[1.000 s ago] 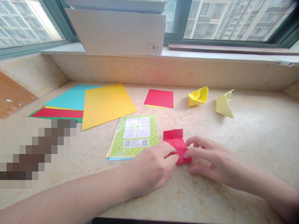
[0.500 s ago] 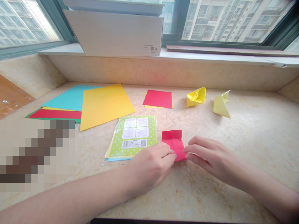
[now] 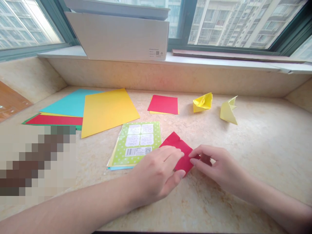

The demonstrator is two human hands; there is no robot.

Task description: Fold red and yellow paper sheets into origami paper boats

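A red sheet of folding paper (image 3: 185,160) lies on the counter with its corners pointing up and to the sides like a diamond. My left hand (image 3: 162,169) rests across its left part, fingers laid on top and thumb apart near the lower edge, so that side is hidden. The right corner is pinched between the thumb and fingers of my right hand (image 3: 212,159). Just left of the red sheet, partly under my left hand, is a clear packet with a green dotted cover (image 3: 143,132).
Behind stand a bright yellow folded paper shape (image 3: 202,102) and a pale yellow one (image 3: 227,112). Small red squares (image 3: 163,104) lie beside them. Large yellow (image 3: 107,113) and blue sheets (image 3: 65,103) are at left. A white box (image 3: 119,37) stands on the window ledge.
The red paper has gone from a narrow, creased, folded form to a wider diamond shape. My left hand now lies across it with the thumb spread, and the right hand pinches its right corner.
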